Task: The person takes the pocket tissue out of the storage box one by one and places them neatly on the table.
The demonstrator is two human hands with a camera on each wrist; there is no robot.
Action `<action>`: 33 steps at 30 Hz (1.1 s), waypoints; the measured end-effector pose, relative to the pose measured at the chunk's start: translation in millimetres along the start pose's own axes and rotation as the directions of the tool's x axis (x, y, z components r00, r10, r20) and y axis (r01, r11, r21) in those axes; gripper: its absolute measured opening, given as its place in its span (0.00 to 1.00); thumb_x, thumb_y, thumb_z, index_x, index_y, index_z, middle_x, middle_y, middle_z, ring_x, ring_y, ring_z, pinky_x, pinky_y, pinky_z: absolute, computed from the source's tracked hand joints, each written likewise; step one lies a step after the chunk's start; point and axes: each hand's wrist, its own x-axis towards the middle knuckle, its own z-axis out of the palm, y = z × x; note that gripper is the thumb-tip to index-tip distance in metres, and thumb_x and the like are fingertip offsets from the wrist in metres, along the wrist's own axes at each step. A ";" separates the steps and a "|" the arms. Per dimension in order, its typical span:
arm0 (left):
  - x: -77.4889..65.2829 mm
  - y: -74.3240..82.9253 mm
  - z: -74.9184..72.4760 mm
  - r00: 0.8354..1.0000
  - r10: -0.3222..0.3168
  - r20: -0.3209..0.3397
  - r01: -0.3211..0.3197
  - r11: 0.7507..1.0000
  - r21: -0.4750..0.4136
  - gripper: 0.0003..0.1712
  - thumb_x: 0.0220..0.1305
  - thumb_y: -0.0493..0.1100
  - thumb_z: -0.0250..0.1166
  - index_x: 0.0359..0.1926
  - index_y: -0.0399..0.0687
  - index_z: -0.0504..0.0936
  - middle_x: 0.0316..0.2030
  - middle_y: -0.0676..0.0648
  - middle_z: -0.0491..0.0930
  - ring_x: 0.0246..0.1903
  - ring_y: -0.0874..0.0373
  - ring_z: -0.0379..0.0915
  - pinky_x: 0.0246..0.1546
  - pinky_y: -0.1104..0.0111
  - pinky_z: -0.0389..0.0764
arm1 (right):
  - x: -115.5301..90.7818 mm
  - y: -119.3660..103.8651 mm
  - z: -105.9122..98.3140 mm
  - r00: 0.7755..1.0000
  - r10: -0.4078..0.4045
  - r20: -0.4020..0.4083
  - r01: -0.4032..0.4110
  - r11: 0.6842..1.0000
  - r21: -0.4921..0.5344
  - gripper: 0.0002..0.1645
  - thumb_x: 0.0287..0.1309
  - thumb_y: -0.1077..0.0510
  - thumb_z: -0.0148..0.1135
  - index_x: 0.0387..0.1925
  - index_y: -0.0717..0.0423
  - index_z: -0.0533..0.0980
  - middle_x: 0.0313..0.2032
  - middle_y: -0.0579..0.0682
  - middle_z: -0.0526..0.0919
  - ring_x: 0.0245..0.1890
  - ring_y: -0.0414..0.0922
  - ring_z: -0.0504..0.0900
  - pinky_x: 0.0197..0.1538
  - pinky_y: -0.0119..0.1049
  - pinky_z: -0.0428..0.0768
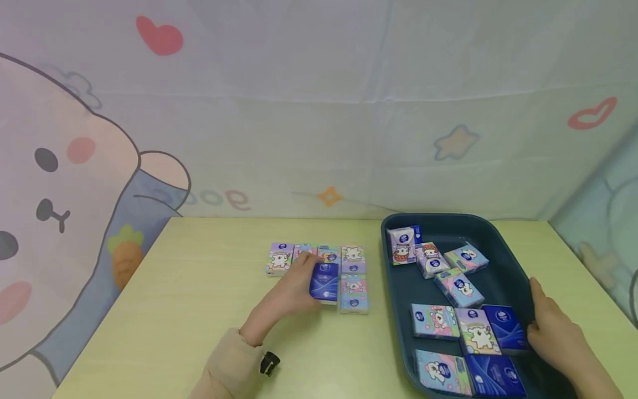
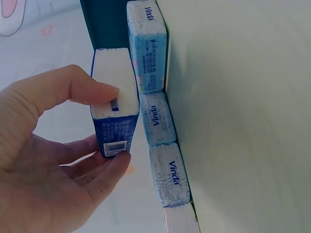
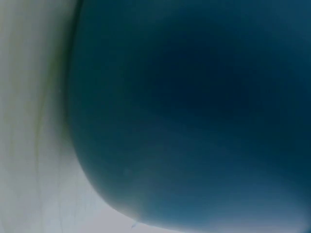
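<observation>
My left hand pinches a dark blue tissue pack between thumb and fingers. In the left wrist view, the thumb lies on the white side of this blue pack, fingers opposite. It is held close over a row of cartoon tissue packs on the table, partly covering that row in the head view. Left of it is a purple pack; to the right, a pink-and-blue pack lies in front of another pack. My right hand grips the right rim of a dark teal tray.
Several tissue packs lie in the tray, including a cartoon pack and a dark blue pack. The pale yellow table meets a printed cloth backdrop. The tray's blurred wall fills most of the right wrist view.
</observation>
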 end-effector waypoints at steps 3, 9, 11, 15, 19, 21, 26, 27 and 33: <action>0.4 -2.2 3.0 1.000 0.014 0.007 -0.014 0.999 0.040 0.49 0.34 0.30 0.76 0.62 0.33 0.67 0.55 0.39 0.69 0.54 0.46 0.69 0.58 0.54 0.75 | -0.4 0.4 0.7 1.000 -0.003 -0.003 0.003 1.000 0.001 0.51 0.51 0.70 0.49 0.69 0.77 0.33 0.54 0.86 0.59 0.53 0.79 0.64 0.43 0.70 0.72; 0.6 -4.4 9.1 0.999 0.039 0.024 -0.041 0.994 0.100 0.48 0.32 0.29 0.75 0.61 0.33 0.68 0.54 0.40 0.71 0.54 0.46 0.71 0.59 0.54 0.75 | -0.2 0.6 2.0 1.000 -0.009 -0.019 0.009 1.000 0.003 0.50 0.50 0.71 0.49 0.69 0.78 0.34 0.54 0.86 0.60 0.53 0.79 0.64 0.43 0.69 0.72; 0.2 -5.1 10.8 0.999 0.050 0.021 -0.052 0.991 0.125 0.48 0.32 0.29 0.75 0.61 0.33 0.68 0.53 0.40 0.71 0.53 0.46 0.71 0.59 0.54 0.75 | 0.0 0.6 2.3 1.000 -0.009 -0.023 0.009 1.000 0.002 0.50 0.50 0.71 0.49 0.69 0.78 0.34 0.54 0.86 0.60 0.53 0.79 0.64 0.43 0.70 0.72; -1.0 -6.8 13.5 0.997 0.070 0.012 -0.071 0.984 0.162 0.48 0.32 0.30 0.75 0.61 0.33 0.68 0.52 0.40 0.72 0.52 0.46 0.72 0.58 0.55 0.76 | 0.2 1.0 2.4 1.000 -0.007 -0.024 0.007 1.000 -0.002 0.50 0.50 0.71 0.49 0.69 0.78 0.35 0.54 0.86 0.60 0.53 0.78 0.64 0.43 0.70 0.72; -1.6 -7.8 14.9 0.997 0.070 0.013 -0.071 0.981 0.182 0.47 0.34 0.31 0.75 0.61 0.34 0.68 0.53 0.41 0.72 0.52 0.48 0.71 0.57 0.56 0.76 | 0.3 0.7 1.1 1.000 -0.012 -0.020 0.012 1.000 -0.001 0.51 0.50 0.71 0.49 0.69 0.78 0.34 0.53 0.86 0.60 0.52 0.78 0.65 0.41 0.68 0.73; -1.7 -7.8 15.5 0.998 0.067 0.016 -0.068 0.978 0.195 0.46 0.35 0.32 0.75 0.61 0.34 0.68 0.53 0.41 0.72 0.52 0.48 0.70 0.57 0.56 0.76 | 0.0 0.5 0.3 1.000 -0.017 -0.016 0.017 1.000 0.004 0.51 0.49 0.71 0.49 0.69 0.78 0.33 0.52 0.86 0.61 0.51 0.78 0.66 0.39 0.67 0.74; -1.8 -7.9 16.7 0.997 0.070 0.009 -0.071 0.970 0.233 0.44 0.36 0.33 0.75 0.59 0.34 0.70 0.52 0.41 0.73 0.51 0.48 0.68 0.55 0.57 0.76 | -0.5 0.2 -0.9 1.000 -0.023 -0.008 0.024 1.000 0.008 0.52 0.49 0.71 0.50 0.69 0.78 0.32 0.51 0.86 0.62 0.48 0.78 0.68 0.36 0.64 0.75; -1.7 -8.0 16.6 0.997 0.070 0.008 -0.070 0.969 0.238 0.44 0.36 0.33 0.75 0.59 0.34 0.70 0.52 0.41 0.73 0.51 0.48 0.67 0.55 0.57 0.76 | -0.5 0.1 -1.0 1.000 -0.023 -0.008 0.023 1.000 0.007 0.52 0.49 0.71 0.50 0.69 0.78 0.32 0.51 0.86 0.62 0.49 0.77 0.68 0.36 0.64 0.75; -2.6 -7.8 15.8 0.998 0.060 0.020 -0.063 0.975 0.211 0.44 0.37 0.33 0.75 0.60 0.32 0.69 0.53 0.39 0.72 0.52 0.46 0.68 0.57 0.56 0.75 | -0.6 -0.4 -0.6 1.000 -0.026 -0.018 0.026 1.000 0.007 0.52 0.48 0.71 0.50 0.69 0.78 0.33 0.51 0.86 0.62 0.49 0.77 0.68 0.36 0.65 0.75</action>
